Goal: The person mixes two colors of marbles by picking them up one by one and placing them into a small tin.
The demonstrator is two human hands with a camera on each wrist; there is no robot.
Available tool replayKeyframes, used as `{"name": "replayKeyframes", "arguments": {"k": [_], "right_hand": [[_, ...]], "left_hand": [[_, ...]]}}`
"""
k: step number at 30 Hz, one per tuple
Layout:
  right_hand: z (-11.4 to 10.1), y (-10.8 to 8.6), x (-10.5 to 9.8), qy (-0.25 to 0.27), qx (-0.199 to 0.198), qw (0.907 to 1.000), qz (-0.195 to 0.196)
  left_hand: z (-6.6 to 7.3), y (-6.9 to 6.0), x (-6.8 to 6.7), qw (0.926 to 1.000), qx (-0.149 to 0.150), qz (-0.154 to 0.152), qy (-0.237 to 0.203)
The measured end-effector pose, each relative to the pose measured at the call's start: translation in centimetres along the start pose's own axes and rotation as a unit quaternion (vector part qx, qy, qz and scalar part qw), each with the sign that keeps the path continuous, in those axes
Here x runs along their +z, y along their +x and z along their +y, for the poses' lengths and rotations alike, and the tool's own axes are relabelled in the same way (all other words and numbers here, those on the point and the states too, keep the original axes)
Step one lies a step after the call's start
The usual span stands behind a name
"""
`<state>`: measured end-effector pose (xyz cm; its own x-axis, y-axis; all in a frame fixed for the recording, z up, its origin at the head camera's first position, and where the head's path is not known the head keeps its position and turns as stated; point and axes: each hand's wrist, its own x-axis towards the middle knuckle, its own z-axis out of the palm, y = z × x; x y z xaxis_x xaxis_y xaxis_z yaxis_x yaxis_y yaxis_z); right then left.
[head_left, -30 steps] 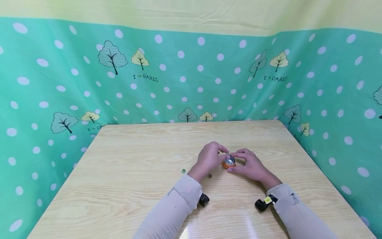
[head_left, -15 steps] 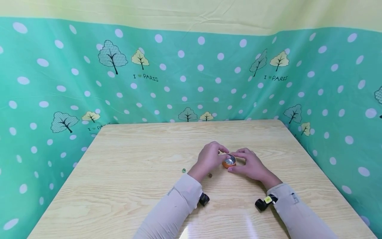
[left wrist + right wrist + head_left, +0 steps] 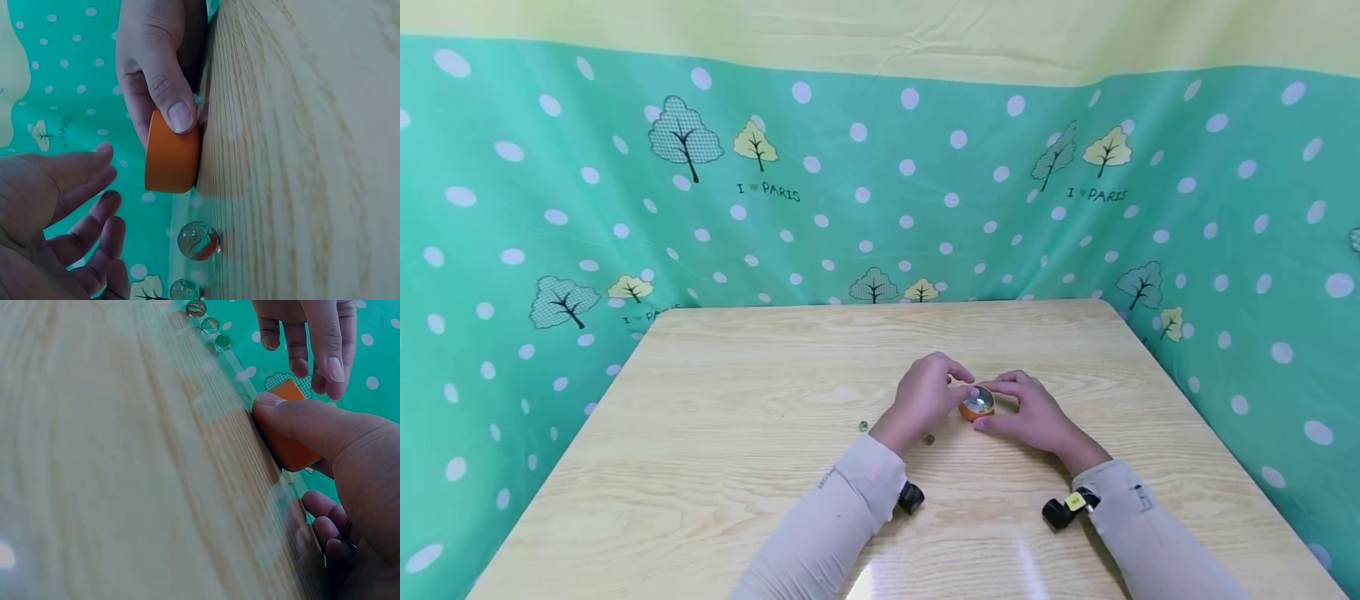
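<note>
A small orange cup (image 3: 977, 408) with a shiny metallic inside stands on the table, right of the middle. My right hand (image 3: 1028, 413) grips its side, thumb near and fingers far; the thumb (image 3: 294, 415) presses the orange wall in the right wrist view. Over the cup's left rim hovers my left hand (image 3: 925, 392), and no thing shows between its loosely bent fingers (image 3: 84, 228). Left of the cup lie glass marbles: a green marble (image 3: 863, 426) and a brownish marble (image 3: 929, 438). What lies inside the cup is too small to tell.
The pale wooden table (image 3: 737, 433) reaches back to a green dotted curtain (image 3: 820, 192). In the right wrist view, a row of marbles (image 3: 210, 325) lies beyond the cup. Black wrist cameras (image 3: 1058, 514) hang below both sleeves.
A small shiny thing at my left fingertips a second ago no longer shows there. Both hands stay nearly in place around the cup; the head view has shifted slightly.
</note>
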<state>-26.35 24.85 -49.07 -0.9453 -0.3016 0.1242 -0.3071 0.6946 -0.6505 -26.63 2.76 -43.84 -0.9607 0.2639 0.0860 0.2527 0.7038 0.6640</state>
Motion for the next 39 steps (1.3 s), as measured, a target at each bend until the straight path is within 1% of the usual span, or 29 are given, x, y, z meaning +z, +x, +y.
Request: {"name": "replayKeyframes", "arguments": {"k": [5,11,14,20,26,31,39], "right_hand": [[0.3,0.1,-0.1,-0.002,-0.003,1.0000,0.004],[0.4,0.0,0.0,0.001,0.007,1.0000,0.002],[0.4,-0.1,0.1,0.003,0.011,0.9999,0.002],[0.4,-0.1,0.0,0.005,0.001,1.0000,0.008],[0.2,-0.1,0.0,0.008,0.002,0.9999,0.007],[0.2,-0.1,0.0,0.011,0.001,0.9999,0.007],[0.2,-0.1,0.1,0.012,-0.001,0.9999,0.007]], "left_hand": [[-0.2,-0.1,-0.3,1.0000,0.003,0.001,0.004],[-1.1,-0.5,-0.9,0.9998,0.007,0.001,0.020],[-1.7,-0.7,-1.5,0.9995,0.007,0.002,0.030],[-2.9,-1.3,-2.7,0.9991,0.003,0.006,0.042],[-3.8,-1.7,-3.7,0.9987,0.000,0.009,0.051],[-4.5,-2.1,-4.4,0.9985,-0.001,0.013,0.054],[-5.6,-3.0,-5.3,0.9981,-0.017,0.015,0.057]]}}
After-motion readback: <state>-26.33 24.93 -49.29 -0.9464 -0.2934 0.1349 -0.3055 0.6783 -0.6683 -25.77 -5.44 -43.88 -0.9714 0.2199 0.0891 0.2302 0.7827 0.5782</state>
